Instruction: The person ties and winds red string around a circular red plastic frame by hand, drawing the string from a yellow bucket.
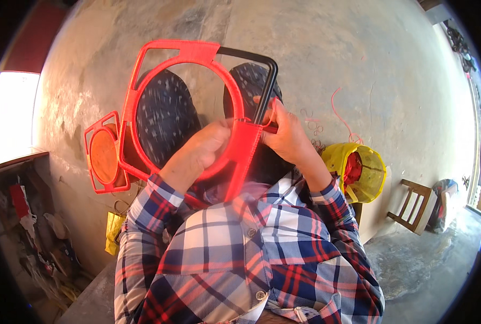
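Note:
A square frame with a round ring inside it (236,85) stands over my lap. Red strip covers most of it, wound closely. At the upper right corner a bare black bar (267,81) shows. My left hand (207,143) is closed around the lower part of the ring, its fingertips partly hidden behind the frame. Beside the end of the wound section, my right hand (284,135) has its fingers bent around a red strip (269,121). The strip passes close to the black bar. Red wrapping near my lap is blurred.
A second red frame with a ring (126,186) rests at the left. A yellow basket (335,157) with red material inside stands at the right. Loose red strip (337,108) lies on the concrete floor. Further right is a wooden stool (417,208); a yellow bag (113,232) sits lower left.

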A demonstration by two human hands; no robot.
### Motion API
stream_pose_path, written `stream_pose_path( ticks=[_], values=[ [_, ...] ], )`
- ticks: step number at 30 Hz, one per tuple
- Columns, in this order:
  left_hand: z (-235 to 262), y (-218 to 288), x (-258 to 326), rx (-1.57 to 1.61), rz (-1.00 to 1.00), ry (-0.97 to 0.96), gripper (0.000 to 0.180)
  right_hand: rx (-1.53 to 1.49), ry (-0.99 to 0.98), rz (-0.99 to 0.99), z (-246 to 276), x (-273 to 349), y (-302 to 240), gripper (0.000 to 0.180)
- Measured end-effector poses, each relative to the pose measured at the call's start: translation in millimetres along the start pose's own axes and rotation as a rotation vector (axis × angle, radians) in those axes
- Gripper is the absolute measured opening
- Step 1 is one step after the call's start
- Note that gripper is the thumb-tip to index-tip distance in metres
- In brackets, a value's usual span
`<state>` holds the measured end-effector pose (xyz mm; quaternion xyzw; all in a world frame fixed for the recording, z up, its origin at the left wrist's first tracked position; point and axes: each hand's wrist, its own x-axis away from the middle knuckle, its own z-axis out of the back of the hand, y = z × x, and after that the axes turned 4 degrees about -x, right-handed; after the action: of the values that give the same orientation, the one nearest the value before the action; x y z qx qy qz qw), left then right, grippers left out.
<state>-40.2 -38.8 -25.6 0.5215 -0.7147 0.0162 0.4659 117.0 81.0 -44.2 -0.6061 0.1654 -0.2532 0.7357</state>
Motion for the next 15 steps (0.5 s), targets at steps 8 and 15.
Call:
stream_pose_path(
  ticks=[8, 15],
  values=[
    [23, -14, -2, -0.088, -0.394, 0.249, 0.009, -0.142, 0.255, 0.028, 4, -14, 2, 0.039],
    [2, -19, 1, -0.212, -0.654, 0.185, 0.01, 0.459, 0.075, 0.504, -16, -27, -8, 0.018]
  ],
)
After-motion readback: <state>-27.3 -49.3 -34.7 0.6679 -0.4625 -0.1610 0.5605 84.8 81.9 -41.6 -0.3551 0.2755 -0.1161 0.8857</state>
